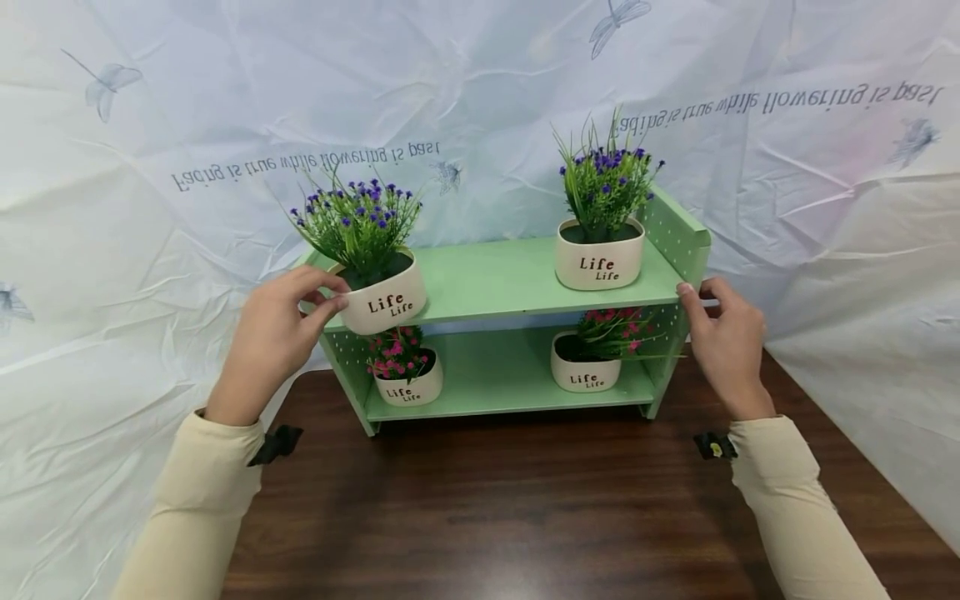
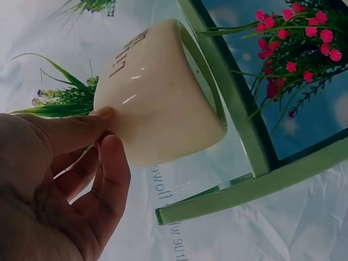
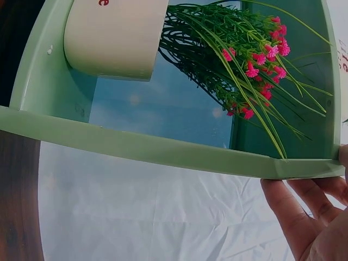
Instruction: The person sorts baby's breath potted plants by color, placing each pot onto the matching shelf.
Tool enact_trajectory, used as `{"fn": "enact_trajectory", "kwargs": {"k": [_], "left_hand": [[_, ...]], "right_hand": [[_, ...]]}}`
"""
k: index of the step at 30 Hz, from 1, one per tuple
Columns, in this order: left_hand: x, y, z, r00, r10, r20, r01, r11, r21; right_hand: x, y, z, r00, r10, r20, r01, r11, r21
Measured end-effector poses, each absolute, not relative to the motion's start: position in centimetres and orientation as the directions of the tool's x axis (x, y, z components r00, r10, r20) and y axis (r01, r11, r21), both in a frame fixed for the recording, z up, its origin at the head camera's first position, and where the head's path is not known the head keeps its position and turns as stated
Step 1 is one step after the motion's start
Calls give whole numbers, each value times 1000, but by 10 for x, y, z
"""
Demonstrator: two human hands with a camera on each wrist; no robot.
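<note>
My left hand (image 1: pixel 281 333) pinches the rim side of a cream pot of purple flowers (image 1: pixel 386 302) between thumb and fingers. This pot, lettered "Life", overlaps the front edge of the upper board at the left end of a green two-tier shelf (image 1: pixel 487 275). Its underside shows in the left wrist view, where the held pot (image 2: pixel 157 98) leans beside the shelf. Over at the right end, my right hand (image 1: pixel 723 342) grips the side panel (image 1: pixel 693 258), thumb at the front edge and fingertips (image 3: pixel 274 190) against its outer face.
Another pot of purple flowers (image 1: pixel 600 258) stands at the right of the upper board. On the lower board are two pots of pink flowers, one left (image 1: pixel 411 385) and one right (image 1: pixel 585 371). The shelf stands on a dark wooden table (image 1: pixel 510 500) before a printed cloth (image 1: pixel 487 100).
</note>
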State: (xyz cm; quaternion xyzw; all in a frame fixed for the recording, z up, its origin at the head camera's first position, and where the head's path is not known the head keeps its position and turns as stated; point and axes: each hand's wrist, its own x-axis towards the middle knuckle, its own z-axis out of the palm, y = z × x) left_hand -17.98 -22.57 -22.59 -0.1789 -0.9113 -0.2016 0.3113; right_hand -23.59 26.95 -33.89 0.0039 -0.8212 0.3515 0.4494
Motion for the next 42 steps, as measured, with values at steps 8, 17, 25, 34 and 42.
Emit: {"fn": "enact_trajectory", "kwargs": {"k": [8,17,25,34,42], "left_hand": [[-194,-219,-225,-784,154,601,394,872,291],[-208,-218,-231,-786,125,606,378,872,311],[-209,-216,-234,-780,112,615,375,872,316],[-204,-188,-239,-643,114,757,296,949,108],[-209,-178,-244,-626,102,773,269,959,91]], "right_hand": [[-235,271,-339,-608,316,728,-314,747,-586],[-237,271,-340,-599,306,740,-337,742,-579],[-239,270,-340,-600,305,740,-333,745,-578],[-236,271,-338,-605,315,732,-332,735,-591],[-237,270,-341,-590,323,740,-324,745,-584]]}}
